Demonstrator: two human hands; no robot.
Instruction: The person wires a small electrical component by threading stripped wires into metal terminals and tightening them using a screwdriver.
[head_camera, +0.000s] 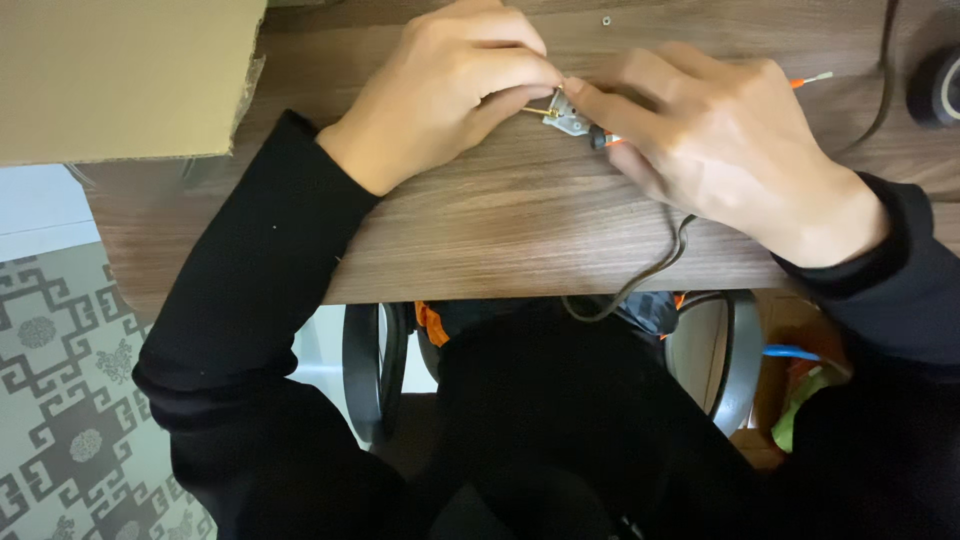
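While both hands meet over the wooden table (520, 230), left hand (450, 85) and right hand (720, 140) pinch a small metal connector (566, 116) — dark cable (655, 268) trailing.

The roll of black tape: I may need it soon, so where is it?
In the head view, the roll of black tape lies at the far right edge of the wooden table, beyond the right hand.

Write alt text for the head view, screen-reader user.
Seen from above, a person in black sleeves pinches a small grey metal part with thin wires between the left hand and right hand on a wooden desk. A dark cable trails off the desk edge; a cardboard box sits at upper left, a black tape roll at upper right.
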